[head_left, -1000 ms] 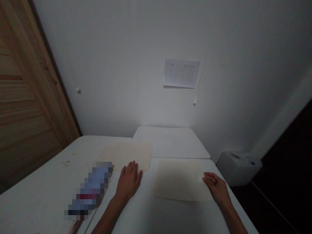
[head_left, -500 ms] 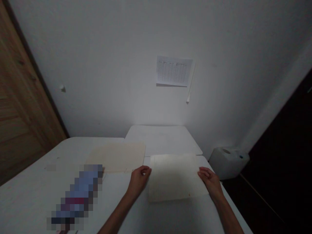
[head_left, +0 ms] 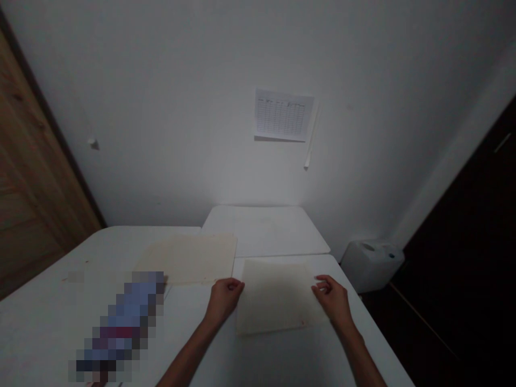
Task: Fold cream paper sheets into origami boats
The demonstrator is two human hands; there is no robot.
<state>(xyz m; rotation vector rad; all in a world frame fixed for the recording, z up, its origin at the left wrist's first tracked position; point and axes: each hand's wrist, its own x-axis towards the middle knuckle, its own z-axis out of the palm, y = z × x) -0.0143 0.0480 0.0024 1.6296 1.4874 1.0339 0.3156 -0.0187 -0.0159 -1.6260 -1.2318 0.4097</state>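
Note:
A thin off-white sheet (head_left: 278,298), cloth or paper I cannot tell, is spread in front of me over the white table (head_left: 274,363). My left hand (head_left: 223,300) pinches its left edge between thumb and fingers. At the opposite edge is my right hand (head_left: 334,300), with thumb and forefinger slightly apart around the border. A small reddish spot shows near the sheet's lower right part. To the left, a similar cream-coloured sheet or stack (head_left: 193,259) lies on the table, beyond my left hand.
A blurred-out bluish object (head_left: 129,317) lies at the left of the table. Behind is a smaller white tabletop (head_left: 266,231) against the wall. A whitish plastic container (head_left: 368,266) stands right of the table. A printed page (head_left: 284,115) hangs on the wall.
The sheet looks darker and lies closer to the table than before. My right thumb and forefinger have parted at its edge, while my left hand keeps its pinch. The view has shifted slightly.

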